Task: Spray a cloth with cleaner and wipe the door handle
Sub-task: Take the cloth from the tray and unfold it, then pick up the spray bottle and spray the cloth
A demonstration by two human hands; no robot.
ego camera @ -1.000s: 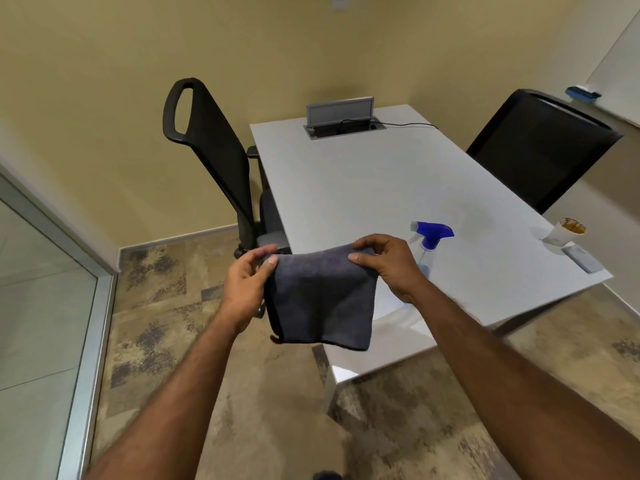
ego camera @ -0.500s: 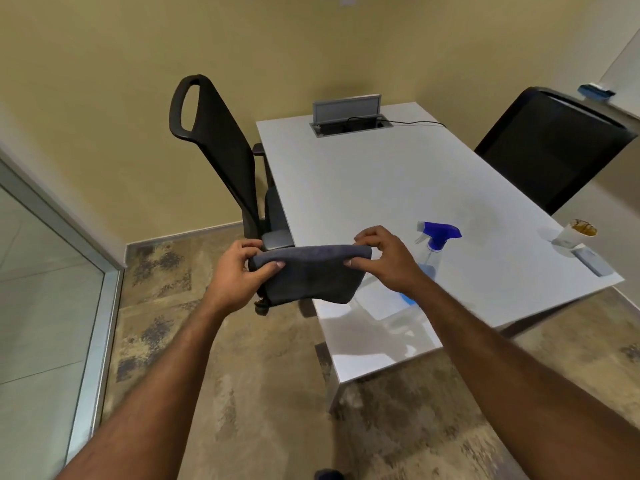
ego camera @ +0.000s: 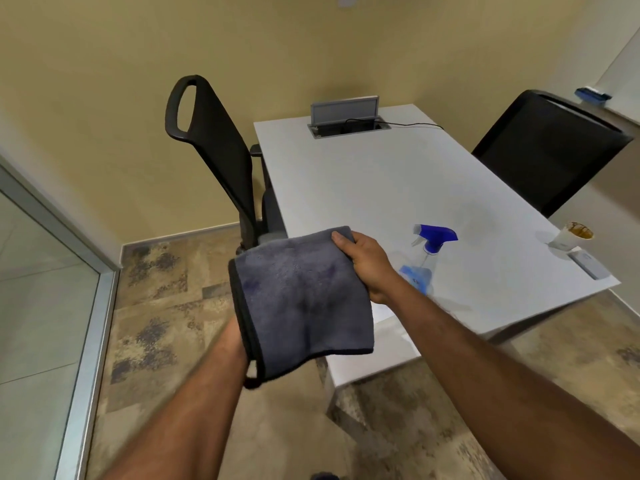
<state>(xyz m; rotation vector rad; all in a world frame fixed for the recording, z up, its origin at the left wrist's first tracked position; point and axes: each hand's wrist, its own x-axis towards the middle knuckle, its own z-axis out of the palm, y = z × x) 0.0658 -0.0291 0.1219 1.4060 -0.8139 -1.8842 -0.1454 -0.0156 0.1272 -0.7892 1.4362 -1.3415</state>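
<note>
A dark grey cloth (ego camera: 301,296) is spread out in front of me, above the floor at the table's near left corner. My right hand (ego camera: 367,261) pinches its top right corner. The cloth lies draped over my left hand (ego camera: 235,341), which is hidden under it apart from the wrist. A clear spray bottle (ego camera: 427,261) with a blue trigger head stands on the white table (ego camera: 363,188), just right of my right hand. No door handle is in view.
One black office chair (ego camera: 214,150) stands at the table's left side, another (ego camera: 547,147) at its right. A paper cup (ego camera: 571,235) and a small grey device (ego camera: 590,265) sit at the table's right edge. A glass panel with a metal frame (ego camera: 86,341) runs along the left.
The cloth was held by its top corners in both hands, then bunched. Now it is laid flat over my left hand, which has dropped lower, while my right hand still grips a corner.
</note>
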